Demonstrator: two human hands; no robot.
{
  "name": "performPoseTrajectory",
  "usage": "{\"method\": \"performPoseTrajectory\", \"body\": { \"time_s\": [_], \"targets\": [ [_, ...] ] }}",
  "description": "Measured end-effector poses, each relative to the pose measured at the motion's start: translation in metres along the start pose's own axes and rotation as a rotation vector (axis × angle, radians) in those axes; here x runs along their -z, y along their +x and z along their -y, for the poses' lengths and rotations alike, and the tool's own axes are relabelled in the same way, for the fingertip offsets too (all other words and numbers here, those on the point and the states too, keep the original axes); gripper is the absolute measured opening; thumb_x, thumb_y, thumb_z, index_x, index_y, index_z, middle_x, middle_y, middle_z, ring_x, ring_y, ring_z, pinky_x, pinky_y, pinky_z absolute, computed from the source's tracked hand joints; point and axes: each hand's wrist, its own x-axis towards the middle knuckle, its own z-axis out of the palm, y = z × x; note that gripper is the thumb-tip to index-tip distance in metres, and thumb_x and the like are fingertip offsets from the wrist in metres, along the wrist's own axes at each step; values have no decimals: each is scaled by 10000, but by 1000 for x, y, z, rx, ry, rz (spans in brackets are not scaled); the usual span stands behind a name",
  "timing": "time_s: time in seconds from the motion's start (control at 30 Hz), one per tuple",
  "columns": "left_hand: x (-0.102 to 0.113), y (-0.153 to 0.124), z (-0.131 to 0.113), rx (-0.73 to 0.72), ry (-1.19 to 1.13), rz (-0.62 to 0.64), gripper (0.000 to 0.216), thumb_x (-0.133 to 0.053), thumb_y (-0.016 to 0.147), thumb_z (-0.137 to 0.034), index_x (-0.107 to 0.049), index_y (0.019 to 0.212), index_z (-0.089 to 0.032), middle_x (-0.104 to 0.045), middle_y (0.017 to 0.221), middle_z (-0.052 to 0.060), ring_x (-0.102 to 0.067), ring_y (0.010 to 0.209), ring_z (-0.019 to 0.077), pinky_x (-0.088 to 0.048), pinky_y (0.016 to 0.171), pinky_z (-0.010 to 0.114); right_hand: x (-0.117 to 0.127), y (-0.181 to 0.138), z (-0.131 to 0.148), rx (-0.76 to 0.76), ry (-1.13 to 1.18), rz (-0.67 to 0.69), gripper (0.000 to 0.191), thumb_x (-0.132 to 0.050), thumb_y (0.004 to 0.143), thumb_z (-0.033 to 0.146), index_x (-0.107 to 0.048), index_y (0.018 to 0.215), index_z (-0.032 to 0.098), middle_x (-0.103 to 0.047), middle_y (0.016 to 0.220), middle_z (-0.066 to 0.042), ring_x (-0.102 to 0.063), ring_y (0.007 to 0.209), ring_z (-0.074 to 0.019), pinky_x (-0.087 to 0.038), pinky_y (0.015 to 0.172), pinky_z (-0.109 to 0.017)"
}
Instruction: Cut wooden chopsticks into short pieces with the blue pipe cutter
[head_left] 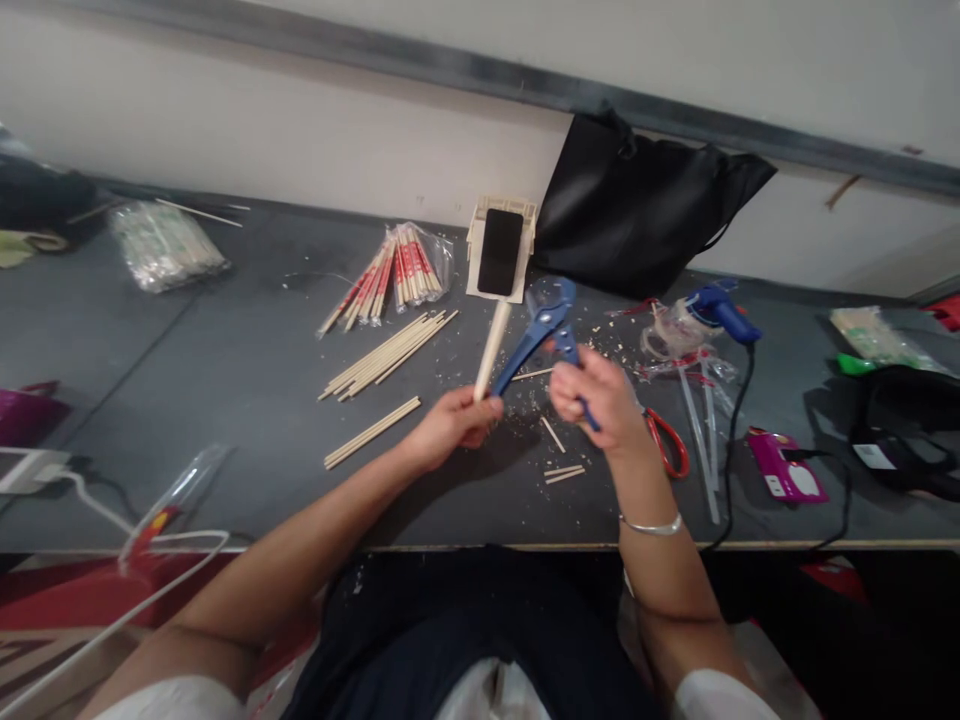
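Note:
My left hand (454, 425) is closed around the lower end of a bundle of pale wooden sticks (491, 350) that points up and away from me. My right hand (596, 398) grips the handles of a blue cutter (541, 330), whose head sits just right of the bundle's upper part. Short cut stick pieces (562, 472) and wood crumbs lie on the dark grey table (240, 370) under my hands. Loose long sticks (390, 352) and a second small row of sticks (373, 432) lie to the left of my left hand.
A phone in a small wooden stand (501, 250) leans at the wall beside a black bag (637, 205). Red-wrapped chopsticks (397, 270), a blue glue gun (724, 312), red scissors (667, 445), a pink card (787, 470) and cables lie around. A wrapped packet (165, 250) sits far left.

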Motion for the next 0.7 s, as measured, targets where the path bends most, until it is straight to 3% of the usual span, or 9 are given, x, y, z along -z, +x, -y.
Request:
{"method": "performPoseTrajectory", "body": {
  "time_s": [0.13,0.27,0.4,0.57,0.7],
  "targets": [
    [4,5,-6,-45,-56,-1,550,-876,650,-611,-545,697,-174,-309,479,-117,-237,418,32,-187,421,187,9,0,14,15,109,-14,453,-798,785,438,-580,1131,244,-371,541,128,-295,427,-57,-216,407,-219],
    [6,4,-6,-126,-25,-58,565,-803,698,-688,-596,770,-166,-279,492,-124,-228,421,42,-198,430,199,13,6,11,-72,198,20,424,-815,744,399,-603,1064,219,-335,480,149,-249,382,-47,-164,388,-214],
    [12,0,-12,-241,285,-107,584,-722,738,-740,-624,797,-167,-350,520,-93,-302,454,66,-231,450,217,21,8,11,-117,231,40,357,-780,739,340,-618,1028,206,-344,458,150,-231,364,-44,-143,378,-205],
    [14,-3,-18,-325,723,-147,434,-701,783,-605,-684,875,-181,-402,539,-80,-367,503,93,-264,497,230,25,4,15,-98,217,58,339,-726,753,296,-634,1067,209,-328,442,158,-198,354,-43,-135,372,-198],
    [12,0,-12,-373,875,-303,346,-605,847,-480,-522,654,-205,-387,525,-66,-370,510,97,-270,515,237,20,4,10,-83,184,11,327,-717,746,260,-645,1063,223,-388,463,143,-279,381,-51,-192,373,-196]
  ]
}}
